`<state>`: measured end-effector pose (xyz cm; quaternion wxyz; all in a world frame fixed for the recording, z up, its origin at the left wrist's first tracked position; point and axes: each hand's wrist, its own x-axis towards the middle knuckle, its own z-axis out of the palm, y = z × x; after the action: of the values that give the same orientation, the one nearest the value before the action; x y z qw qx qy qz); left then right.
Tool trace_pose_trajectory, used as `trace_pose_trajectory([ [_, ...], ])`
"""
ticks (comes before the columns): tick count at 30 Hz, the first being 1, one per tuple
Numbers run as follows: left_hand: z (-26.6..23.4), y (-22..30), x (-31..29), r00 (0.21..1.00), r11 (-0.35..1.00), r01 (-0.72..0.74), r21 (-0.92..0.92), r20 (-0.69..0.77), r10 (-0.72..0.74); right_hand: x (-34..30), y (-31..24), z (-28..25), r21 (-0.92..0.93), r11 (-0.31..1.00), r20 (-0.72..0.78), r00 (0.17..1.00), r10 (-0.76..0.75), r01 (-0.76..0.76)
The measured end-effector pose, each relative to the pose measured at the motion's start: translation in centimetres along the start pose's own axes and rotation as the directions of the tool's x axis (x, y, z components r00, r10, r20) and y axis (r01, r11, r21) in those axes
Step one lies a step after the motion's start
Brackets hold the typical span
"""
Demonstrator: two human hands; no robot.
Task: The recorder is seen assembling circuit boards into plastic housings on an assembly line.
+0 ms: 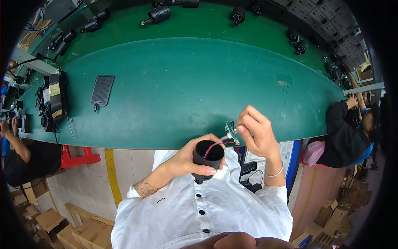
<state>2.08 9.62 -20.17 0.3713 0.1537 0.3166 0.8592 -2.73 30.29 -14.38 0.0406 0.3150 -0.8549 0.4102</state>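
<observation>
Wrapped around a black cylindrical housing [206, 163], my left hand [188, 159] keeps its open end tilted up, close to my body at the bench edge. Red and white wires [215, 145] come out of its mouth and run to a small green circuit board [231, 129]. My right hand [257, 130] pinches that board by its edge, up and to the right of the housing. The fingertips partly hide the board.
On the green bench [166, 95] lie a dark ribbed flat panel [102, 91] and, further left, a black device [58, 99] beside a thin screwdriver [70, 125]. Black cylindrical parts [159, 15] stand along the back. Co-workers sit at left [29, 153] and right [348, 133].
</observation>
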Motion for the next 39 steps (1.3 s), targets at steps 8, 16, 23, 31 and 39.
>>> trace_pose_trajectory([
  [8,1.2,0.3,-0.3,0.997,0.834,-0.045,0.55,0.08,0.001,3.4,2.6,-0.7,0.176,0.96,0.605,0.793,0.069,-0.217],
  [16,1.3,0.0,-0.7,0.981,0.958,-0.194,0.21,0.064,0.184,-1.3,1.3,9.7,0.873,-0.048,0.471,0.813,0.342,-0.485],
  [23,0.5,-0.2,-0.2,0.946,0.94,-0.3,-0.162,0.075,0.315,-1.6,0.4,11.4,0.918,-0.375,0.268,0.896,0.354,-0.127],
  [31,0.3,0.2,-1.3,0.947,0.886,-0.223,0.406,-0.125,0.296,-0.3,0.6,9.0,0.958,0.258,-0.234,0.87,0.434,0.129],
  [39,0.7,-0.1,-1.2,0.881,0.538,-0.16,0.827,-0.126,0.456,0.1,-0.8,8.1,0.776,0.621,-0.368,0.877,0.308,0.108],
])
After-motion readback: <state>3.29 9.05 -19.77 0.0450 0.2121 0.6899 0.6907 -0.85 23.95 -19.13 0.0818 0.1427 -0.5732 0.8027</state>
